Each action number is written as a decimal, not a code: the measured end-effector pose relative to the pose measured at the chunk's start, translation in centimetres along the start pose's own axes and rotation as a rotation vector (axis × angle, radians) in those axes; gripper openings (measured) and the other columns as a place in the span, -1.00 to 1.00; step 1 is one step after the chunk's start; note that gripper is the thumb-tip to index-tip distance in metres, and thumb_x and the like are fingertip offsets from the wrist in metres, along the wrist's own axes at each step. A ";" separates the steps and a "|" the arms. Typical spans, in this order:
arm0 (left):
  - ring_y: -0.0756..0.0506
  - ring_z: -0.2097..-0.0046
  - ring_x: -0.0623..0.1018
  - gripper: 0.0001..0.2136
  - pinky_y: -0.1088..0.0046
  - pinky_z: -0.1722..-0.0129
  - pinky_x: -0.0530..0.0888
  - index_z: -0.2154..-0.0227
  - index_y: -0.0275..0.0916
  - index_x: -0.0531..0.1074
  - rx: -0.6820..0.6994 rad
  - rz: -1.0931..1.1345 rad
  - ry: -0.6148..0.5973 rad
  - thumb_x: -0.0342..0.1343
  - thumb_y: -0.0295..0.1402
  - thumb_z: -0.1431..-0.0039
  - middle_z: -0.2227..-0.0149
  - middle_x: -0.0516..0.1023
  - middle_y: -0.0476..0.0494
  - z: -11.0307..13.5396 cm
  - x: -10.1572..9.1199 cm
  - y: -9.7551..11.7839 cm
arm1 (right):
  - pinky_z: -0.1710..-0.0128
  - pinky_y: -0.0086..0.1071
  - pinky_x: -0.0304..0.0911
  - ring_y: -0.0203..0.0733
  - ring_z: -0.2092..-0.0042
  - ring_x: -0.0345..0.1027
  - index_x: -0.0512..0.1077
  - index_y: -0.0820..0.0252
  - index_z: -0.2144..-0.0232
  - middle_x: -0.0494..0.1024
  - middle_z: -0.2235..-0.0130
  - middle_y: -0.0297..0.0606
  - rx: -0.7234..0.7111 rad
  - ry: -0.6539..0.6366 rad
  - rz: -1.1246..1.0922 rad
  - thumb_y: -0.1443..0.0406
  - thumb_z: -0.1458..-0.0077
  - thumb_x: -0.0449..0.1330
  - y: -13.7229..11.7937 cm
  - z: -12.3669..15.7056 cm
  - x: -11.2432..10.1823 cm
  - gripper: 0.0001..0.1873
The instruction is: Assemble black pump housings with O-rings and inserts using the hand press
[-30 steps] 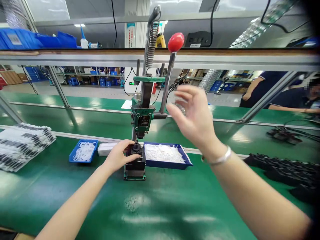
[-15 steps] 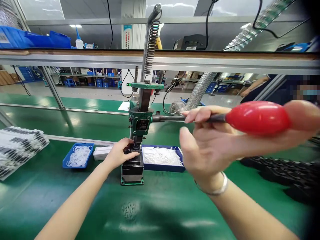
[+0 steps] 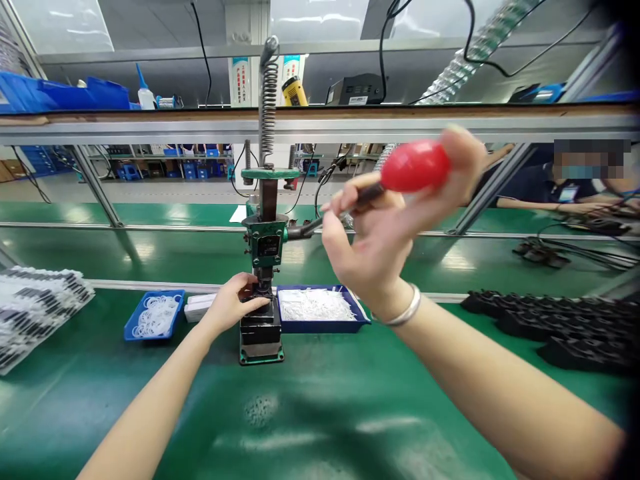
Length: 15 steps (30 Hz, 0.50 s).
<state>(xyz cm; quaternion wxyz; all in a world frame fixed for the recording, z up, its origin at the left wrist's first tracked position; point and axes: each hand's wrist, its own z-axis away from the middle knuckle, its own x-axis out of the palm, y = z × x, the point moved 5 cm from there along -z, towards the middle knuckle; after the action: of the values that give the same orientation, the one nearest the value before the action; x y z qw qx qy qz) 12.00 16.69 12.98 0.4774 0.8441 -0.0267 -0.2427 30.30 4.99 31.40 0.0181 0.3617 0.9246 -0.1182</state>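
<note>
A green hand press with a spring on top stands on the green bench. My left hand reaches in from its left side, thumb and fingers closed around the small dark spot under the ram. What lies between those fingertips is hidden. On the right, my right hand grips the press lever, fingers around the dark rod and the heel of the palm against its red knob. The lever slants up and toward me from the press body.
Left of the press are a blue tray of white rings and white blocks. Behind it on the right is a dark blue tray of thin white pieces. White parts and black parts flank the bench. A person sits beyond.
My right hand and the lever's red knob have swung upward and away from me. My left hand stays at the press base. The camera view has shifted somewhat.
</note>
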 end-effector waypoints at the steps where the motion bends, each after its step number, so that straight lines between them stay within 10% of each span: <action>1: -0.13 0.18 0.58 -0.63 0.26 0.12 0.58 0.21 -0.22 0.44 -0.009 0.016 0.008 0.36 -0.18 0.03 0.19 0.47 -0.10 0.2 0.0 0.1 | 0.14 -0.17 0.48 -0.20 0.11 0.39 -0.41 -0.17 -0.34 0.00 -0.30 -0.10 0.007 -0.049 -0.011 0.38 -0.16 0.09 0.4 -1.4 0.0 -0.08; 6: -0.11 0.12 0.56 -0.69 0.27 0.06 0.55 0.18 -0.21 0.47 -0.003 0.062 0.045 0.33 -0.23 -0.03 0.17 0.42 -0.09 2.3 0.9 1.9 | 0.00 -0.22 0.41 -0.18 -0.02 0.37 -0.16 -0.02 -0.38 0.16 -0.29 -0.20 0.062 -0.252 -0.065 0.32 -0.27 0.02 2.7 -3.7 0.2 -0.28; 15: -0.12 0.04 0.49 -0.76 0.33 0.03 0.48 0.06 -0.06 0.47 0.230 -0.112 0.047 0.20 -0.35 -0.21 0.10 0.45 -0.09 6.1 6.9 5.4 | -0.22 -0.09 0.25 0.03 -0.20 0.23 -0.07 0.27 -0.34 0.30 -0.18 0.03 0.476 -0.625 0.043 0.17 -0.16 0.27 0.5 16.5 -1.1 -0.13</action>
<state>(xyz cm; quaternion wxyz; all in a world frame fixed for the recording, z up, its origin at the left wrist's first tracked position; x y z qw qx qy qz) 16.41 7.01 12.20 0.3636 0.8989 0.0040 -0.2445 30.61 0.81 15.37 0.2166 0.3216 0.8135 -0.4333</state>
